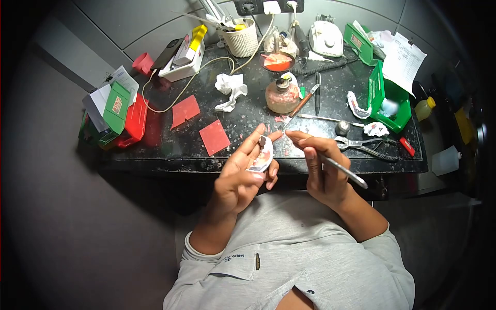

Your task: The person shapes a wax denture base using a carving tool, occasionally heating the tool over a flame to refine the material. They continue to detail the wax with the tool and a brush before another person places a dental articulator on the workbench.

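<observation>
My left hand (240, 178) is closed around a white dental cast (262, 159) with pink wax on it and a dark patch at its upper end. In my right hand (328, 168) is a slim metal dental hand tool (347, 172), held like a pen. Its handle points down to the right; its working tip is hidden by my fingers or too small to make out. Both hands are close together in front of the bench edge, the right fingertips just right of the cast. Beyond them stands a glass spirit burner (282, 97) with a metal cap.
Pink wax sheets (215, 137) and crumpled paper (230, 92) lie on the dark bench (248, 121). A wax knife (304, 105), pliers (364, 144) and another cast (358, 106) are to the right. Green box (387, 101) and red box (135, 121) flank the work area.
</observation>
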Demonstrator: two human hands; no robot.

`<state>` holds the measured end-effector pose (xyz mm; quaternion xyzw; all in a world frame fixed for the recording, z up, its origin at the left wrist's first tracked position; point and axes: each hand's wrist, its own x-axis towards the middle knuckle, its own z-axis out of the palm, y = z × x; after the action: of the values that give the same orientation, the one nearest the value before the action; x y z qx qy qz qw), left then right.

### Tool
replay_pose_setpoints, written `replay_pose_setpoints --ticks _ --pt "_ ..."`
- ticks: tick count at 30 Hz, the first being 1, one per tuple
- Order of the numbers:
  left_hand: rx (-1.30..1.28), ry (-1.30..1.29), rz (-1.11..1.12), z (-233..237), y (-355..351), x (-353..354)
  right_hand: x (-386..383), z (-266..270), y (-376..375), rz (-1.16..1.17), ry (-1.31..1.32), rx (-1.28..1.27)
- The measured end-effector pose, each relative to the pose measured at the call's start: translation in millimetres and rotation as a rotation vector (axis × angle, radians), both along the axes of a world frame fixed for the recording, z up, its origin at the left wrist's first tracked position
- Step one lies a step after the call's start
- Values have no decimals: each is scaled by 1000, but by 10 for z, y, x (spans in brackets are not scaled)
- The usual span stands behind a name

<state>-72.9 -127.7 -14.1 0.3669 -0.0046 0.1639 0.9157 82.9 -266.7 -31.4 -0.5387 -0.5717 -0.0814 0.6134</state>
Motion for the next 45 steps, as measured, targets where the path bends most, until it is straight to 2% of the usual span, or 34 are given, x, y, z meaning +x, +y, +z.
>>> replay_pose_setpoints --ticks 2,4,6,7,12,14,15,19,23,25,29,34,41,45 --pt "205 21 15 4 -36 6 19 -16 3 -2 111 15" --pt "129 15 36 31 -85 3 35 82 19 3 138 54" --pt "141 26 16 14 -87 7 85 199 -7 -51 -81 74" --pt "276 -6 34 -41 -60 27 51 221 -56 -8 -19 40" --pt "386 5 76 -53 -82 15 -98 267 -127 95 -44 33" --pt "506 -5 121 -81 -77 10 -156 287 -148 93 -133 18" --pt "645 -34 216 -101 -61 46 -159 304 -137 98 -188 30" --pt "827 -30 347 -88 -94 -10 -214 297 -85 96 -241 91" --pt "810 -130 426 -75 -158 9 -204 300 -102 90 -268 73" --pt "934 -143 459 -96 -133 -12 -216 285 -104 84 -269 79" --pt "949 -212 511 -137 -142 36 -241 258 -83 66 -284 83" --pt "1096 -209 599 -135 -149 37 -242 248 -76 50 -297 97" --pt "1062 -145 621 -117 -194 11 -234 284 -92 58 -293 92" --pt "989 -120 555 -132 -160 -29 -218 308 -97 77 -297 74"
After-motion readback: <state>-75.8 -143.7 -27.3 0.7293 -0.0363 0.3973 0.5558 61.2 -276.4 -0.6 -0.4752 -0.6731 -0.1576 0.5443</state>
